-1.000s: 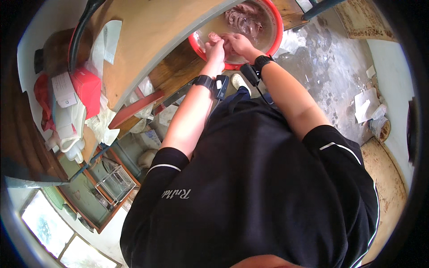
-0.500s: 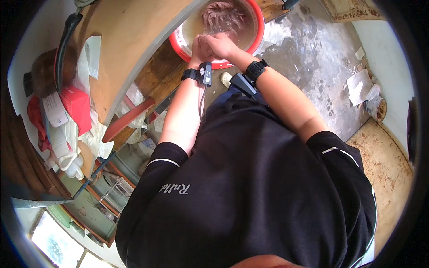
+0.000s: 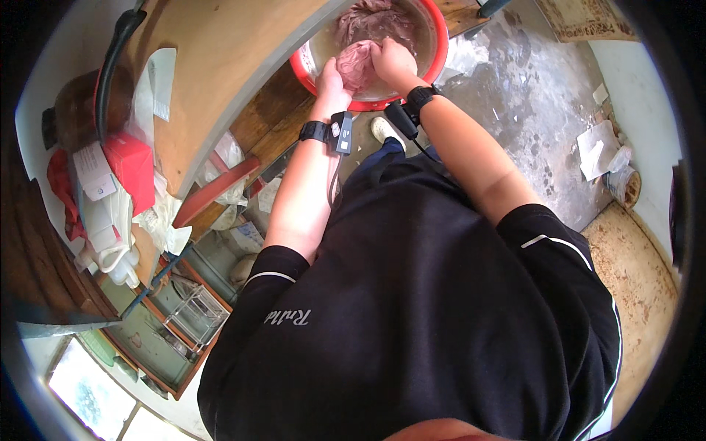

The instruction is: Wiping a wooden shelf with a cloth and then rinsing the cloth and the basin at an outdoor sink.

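A basin with a red rim (image 3: 442, 45) holds cloudy water at the top of the view. Wet pinkish cloth (image 3: 356, 67) is bunched up between my hands over the near side of the basin. My left hand (image 3: 333, 83) grips its left edge. On the other side, the fingers of my right hand (image 3: 395, 63) are closed on the cloth near its top. More mauve cloth (image 3: 379, 22) lies in the water behind; I cannot tell whether it is one piece with the held part. Both wrists wear black bands with small devices.
A pale curved tabletop (image 3: 220, 66) borders the basin on the left, with a red box (image 3: 129, 173) and papers farther left. Wooden boards (image 3: 268, 110) lie beneath the basin. Wet grey floor (image 3: 515, 95) extends right, toward crumpled paper (image 3: 597, 151) and a bucket (image 3: 624, 184).
My hands, pressed together before, have moved apart, and the bunched cloth now shows between them. The right hand has shifted right and up. The whole view has moved slightly.
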A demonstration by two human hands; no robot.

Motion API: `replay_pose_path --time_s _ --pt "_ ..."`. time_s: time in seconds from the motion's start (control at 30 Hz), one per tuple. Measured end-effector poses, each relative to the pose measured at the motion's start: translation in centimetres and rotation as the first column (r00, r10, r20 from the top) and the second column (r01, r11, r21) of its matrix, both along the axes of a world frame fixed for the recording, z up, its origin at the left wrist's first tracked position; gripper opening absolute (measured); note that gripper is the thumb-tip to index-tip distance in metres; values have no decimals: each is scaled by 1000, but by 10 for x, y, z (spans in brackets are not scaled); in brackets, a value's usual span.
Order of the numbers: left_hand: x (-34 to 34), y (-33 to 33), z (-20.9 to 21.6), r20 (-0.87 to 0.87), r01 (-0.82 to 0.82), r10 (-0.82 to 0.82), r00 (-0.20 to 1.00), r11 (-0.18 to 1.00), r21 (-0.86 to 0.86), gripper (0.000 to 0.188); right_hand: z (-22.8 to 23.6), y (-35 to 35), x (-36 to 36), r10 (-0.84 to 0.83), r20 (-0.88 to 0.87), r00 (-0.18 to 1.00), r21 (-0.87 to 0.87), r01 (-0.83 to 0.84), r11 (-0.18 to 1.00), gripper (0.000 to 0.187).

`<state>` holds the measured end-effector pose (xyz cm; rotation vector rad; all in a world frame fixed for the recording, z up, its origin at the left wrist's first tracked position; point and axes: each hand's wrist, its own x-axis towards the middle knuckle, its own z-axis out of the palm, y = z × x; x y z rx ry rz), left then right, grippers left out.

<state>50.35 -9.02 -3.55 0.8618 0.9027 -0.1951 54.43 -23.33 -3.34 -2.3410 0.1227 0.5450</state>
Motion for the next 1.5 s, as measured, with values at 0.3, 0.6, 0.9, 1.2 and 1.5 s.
replay_pose_path --time_s 0.3,0.6,0.9,1.2,1.5 --pt "11 20 -43 228 23 -103 968 944 328 6 -2 1 -22 762 270 589 -343 -681 647 46" --pt "17 16 -17 -201 287 -282 938 958 -1 40 -52 22 -13 120 -107 987 164 -102 981 39" --pt "0 74 -84 470 412 -587 659 805 427 50 66 59 -26 160 -79 984 826 -25 563 41" --pt "14 34 -49 392 328 -135 910 812 -483 41 80 25 -14 114 -95 989 791 6 611 39" --pt "20 40 -48 718 704 -161 678 424 -570 36 40 22 2 42 -20 999 368 -32 929 47"
